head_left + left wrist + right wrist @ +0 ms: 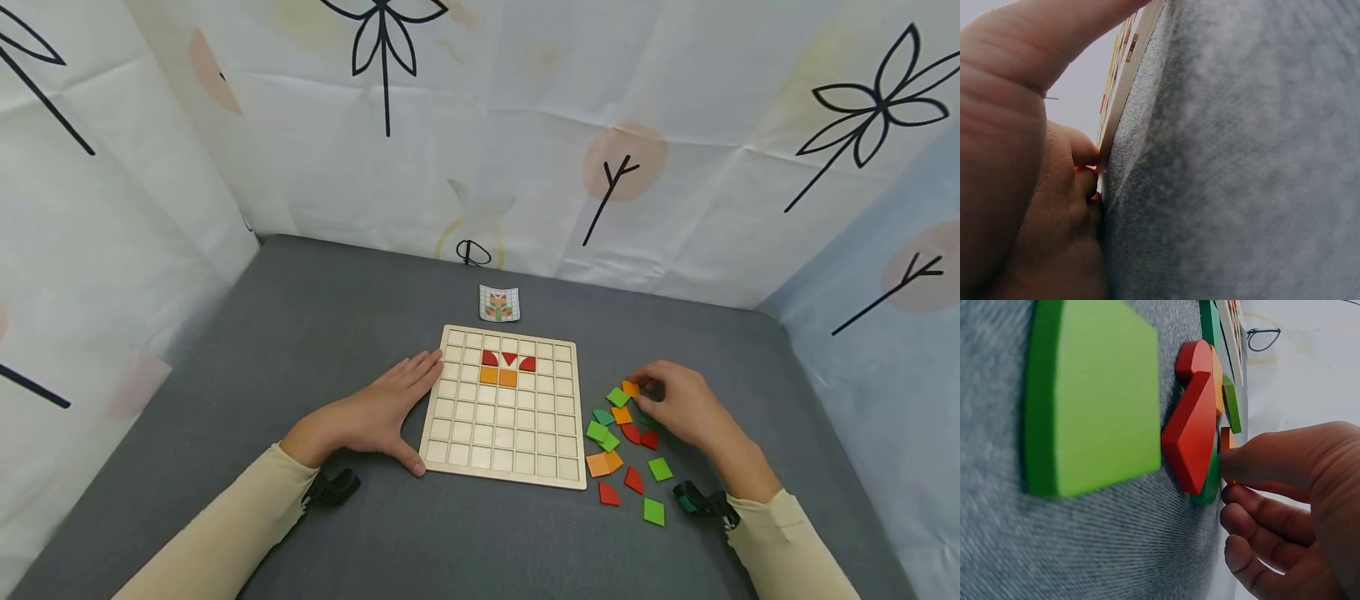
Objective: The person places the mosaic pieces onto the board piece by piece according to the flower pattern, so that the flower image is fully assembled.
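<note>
A wooden grid board (504,437) lies on the grey table, with red pieces (528,364) in one row and two orange square tiles (507,378) just below them. My left hand (382,408) rests along the board's left edge, fingers spread, thumb at the near corner. In the left wrist view the board's side edge (1124,87) meets the fingers. To the right of the board, my right hand (686,408) pinches an orange tile (630,388) between thumb and fingers, at the far end of the loose pieces. Part of that tile (1227,439) is hidden by the thumb.
Loose green tiles (654,511), red quarter-round pieces (609,494) and orange tiles (597,465) lie scattered right of the board, some overlapping. A small pattern card (499,304) lies beyond the board. Patterned cloth (525,167) hangs behind the table.
</note>
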`<state>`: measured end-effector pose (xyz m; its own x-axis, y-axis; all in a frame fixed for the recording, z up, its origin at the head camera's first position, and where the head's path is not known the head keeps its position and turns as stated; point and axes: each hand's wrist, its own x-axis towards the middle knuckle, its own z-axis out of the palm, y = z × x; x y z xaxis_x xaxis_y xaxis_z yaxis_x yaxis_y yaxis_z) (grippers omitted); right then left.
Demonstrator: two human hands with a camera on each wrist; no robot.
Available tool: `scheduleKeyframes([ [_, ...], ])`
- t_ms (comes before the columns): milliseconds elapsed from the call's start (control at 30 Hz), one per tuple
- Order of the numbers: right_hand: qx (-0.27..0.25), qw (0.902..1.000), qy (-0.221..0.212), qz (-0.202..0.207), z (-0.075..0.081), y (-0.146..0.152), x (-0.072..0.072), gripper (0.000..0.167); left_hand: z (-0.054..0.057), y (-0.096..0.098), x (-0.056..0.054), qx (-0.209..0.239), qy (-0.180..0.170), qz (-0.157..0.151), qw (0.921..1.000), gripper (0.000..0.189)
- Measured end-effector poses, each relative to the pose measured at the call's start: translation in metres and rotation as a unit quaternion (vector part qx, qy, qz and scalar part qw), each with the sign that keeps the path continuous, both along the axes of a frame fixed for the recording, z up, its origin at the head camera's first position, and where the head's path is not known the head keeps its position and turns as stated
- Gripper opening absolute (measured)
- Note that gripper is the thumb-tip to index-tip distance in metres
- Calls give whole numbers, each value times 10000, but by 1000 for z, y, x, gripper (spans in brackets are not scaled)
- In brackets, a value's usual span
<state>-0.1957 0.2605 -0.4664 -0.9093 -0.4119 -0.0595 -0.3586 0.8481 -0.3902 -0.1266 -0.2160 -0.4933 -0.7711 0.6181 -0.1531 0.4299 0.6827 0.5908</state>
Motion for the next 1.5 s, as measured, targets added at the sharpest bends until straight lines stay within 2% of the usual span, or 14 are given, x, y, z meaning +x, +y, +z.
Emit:
scheduleKeyframes([
  [267,-65,9998,97,-171,6,1,1,24,-1,1,0,-12,3,-10,10000,152],
  [600,-165,9990,407,40,10,-14,7,23,-3,-1,2,50,-61,12,10000,151],
  [1033,-316,9978,476,350,18,-38,7,24,0,0,2,91,-35,1,10000,149],
  [1500,-609,9937,521,790,17,-78,0,24,0,-1,1,63,-19,-3,10000,150],
])
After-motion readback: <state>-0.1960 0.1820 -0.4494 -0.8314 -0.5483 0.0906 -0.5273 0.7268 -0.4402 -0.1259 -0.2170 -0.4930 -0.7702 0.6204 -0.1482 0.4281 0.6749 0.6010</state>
